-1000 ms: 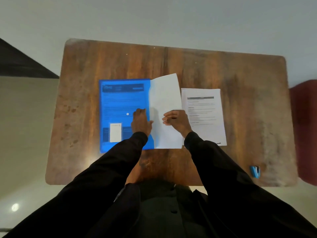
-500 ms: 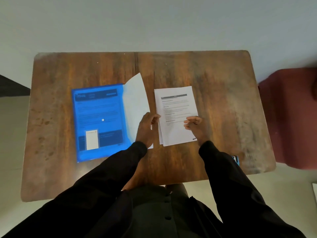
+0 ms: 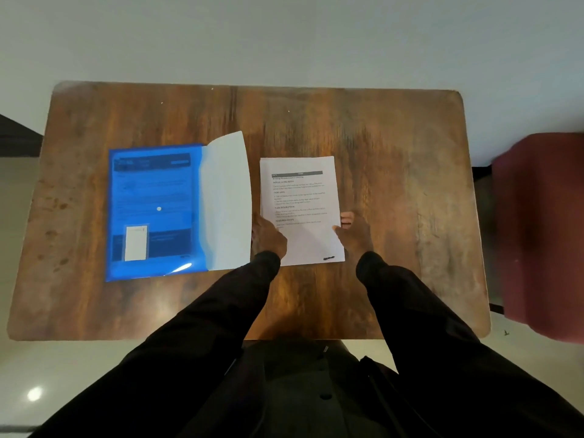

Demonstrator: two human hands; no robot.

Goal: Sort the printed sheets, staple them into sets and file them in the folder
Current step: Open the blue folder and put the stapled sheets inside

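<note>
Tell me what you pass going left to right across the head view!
folder → white page → left hand → sheets → right hand → chair

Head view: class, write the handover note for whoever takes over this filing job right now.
Left hand grips the left edge of the printed sheets; right hand pinches their right edge.
The stack lies on the table, right of the blue folder, whose white leaf curls up.
Done: a printed page already sits inside the folder.
Left: file this stack; whether it is stapled cannot be seen.
</note>
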